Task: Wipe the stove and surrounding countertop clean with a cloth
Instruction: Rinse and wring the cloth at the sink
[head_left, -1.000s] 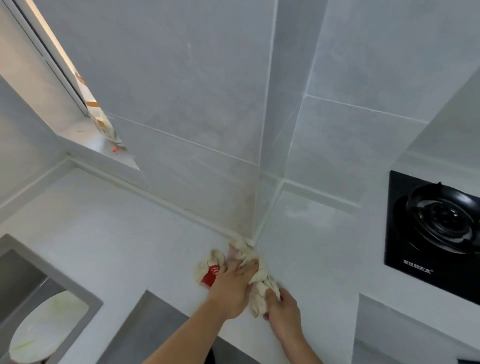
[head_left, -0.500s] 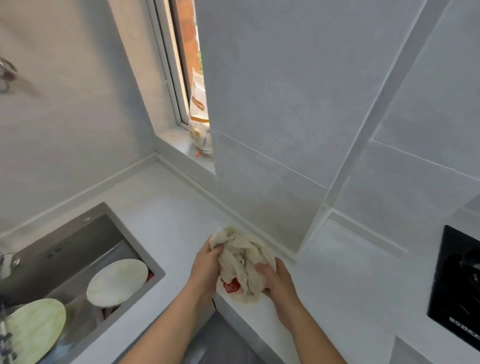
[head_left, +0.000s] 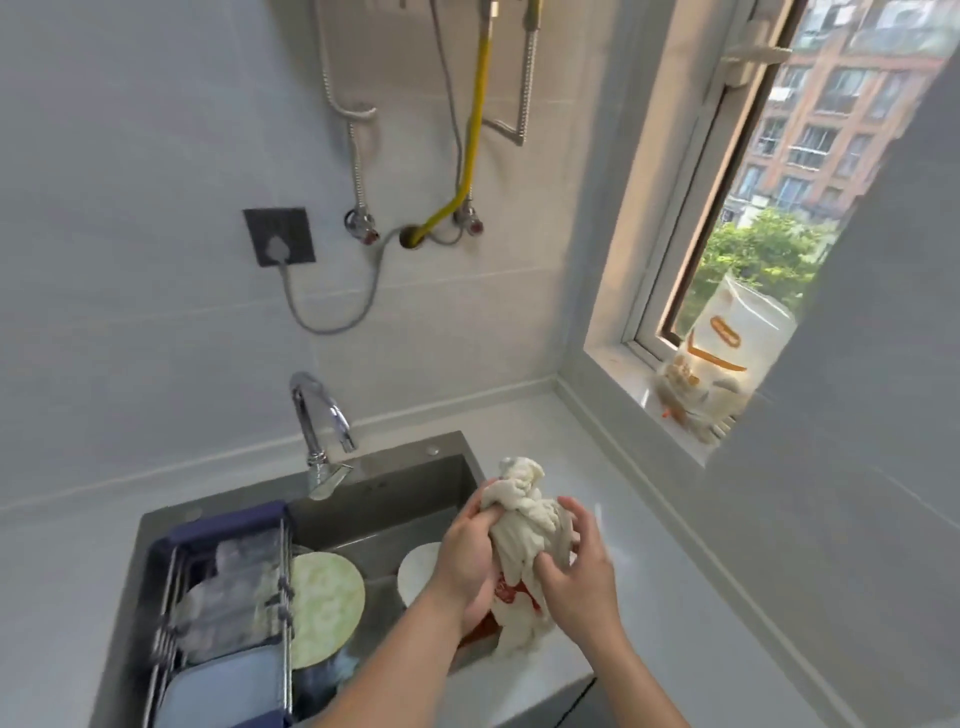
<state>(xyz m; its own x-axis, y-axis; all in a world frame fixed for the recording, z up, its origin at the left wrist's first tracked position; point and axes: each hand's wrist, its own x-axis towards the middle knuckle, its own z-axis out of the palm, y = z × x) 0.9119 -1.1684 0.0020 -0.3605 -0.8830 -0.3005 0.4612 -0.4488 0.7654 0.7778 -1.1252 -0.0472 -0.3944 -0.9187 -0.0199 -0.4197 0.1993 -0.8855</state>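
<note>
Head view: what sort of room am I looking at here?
Most likely a home kitchen: a steel sink with a faucet and plates, plus a white countertop under a window.

Both forearms were bare, with no sleeves in view. The left hand (head_left: 467, 558) and right hand (head_left: 576, 582) wore no gloves, rings or watch.

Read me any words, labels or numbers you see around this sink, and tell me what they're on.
None can be read.
Bag on the windowsill: orange oval label, print too blurred.
Cloth held in both hands: red patch with white marks, unreadable.
Wall socket: no visible text.
</note>
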